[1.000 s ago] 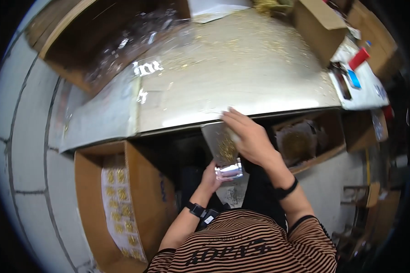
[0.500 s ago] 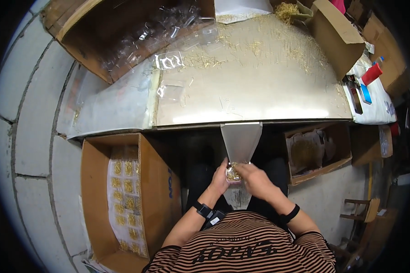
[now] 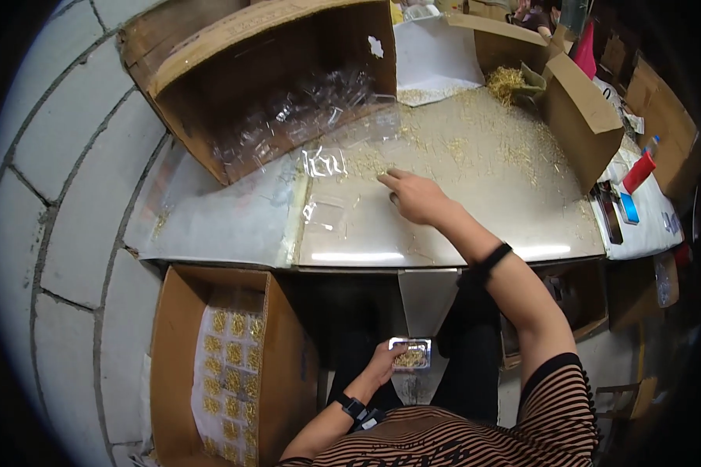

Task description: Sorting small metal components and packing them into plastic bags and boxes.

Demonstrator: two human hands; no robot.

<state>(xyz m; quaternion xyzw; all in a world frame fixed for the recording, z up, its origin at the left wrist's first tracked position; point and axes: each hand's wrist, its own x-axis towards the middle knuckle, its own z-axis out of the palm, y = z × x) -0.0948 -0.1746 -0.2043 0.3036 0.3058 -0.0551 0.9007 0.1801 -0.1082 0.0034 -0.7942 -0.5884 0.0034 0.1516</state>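
My left hand (image 3: 383, 363) is closed around a small clear plastic box (image 3: 421, 342), low in front of my lap. Thin gold pieces (image 3: 410, 359), like pins, lie inside it. My right hand (image 3: 419, 198) is stretched out over the worktable (image 3: 475, 226), its forefinger and thumb apart and nothing visible between them. Those fingertips are close to scattered gold pieces (image 3: 375, 165). Left of that hand lie a clear plastic piece (image 3: 324, 163) and another clear piece (image 3: 327, 215) nearer the table's front edge.
A cardboard box of clear plastic parts (image 3: 187, 101) lies on its side at the back left. Filled clear boxes stand in rows in a carton (image 3: 266, 373) at lower left. Below the table's edge hangs a metal chute (image 3: 427, 300). A gold heap (image 3: 506, 84) sits at the back.
My right hand has left the small box and reached forward and up over the table. My left hand still holds the box, now without the other hand over it. The view has shifted.
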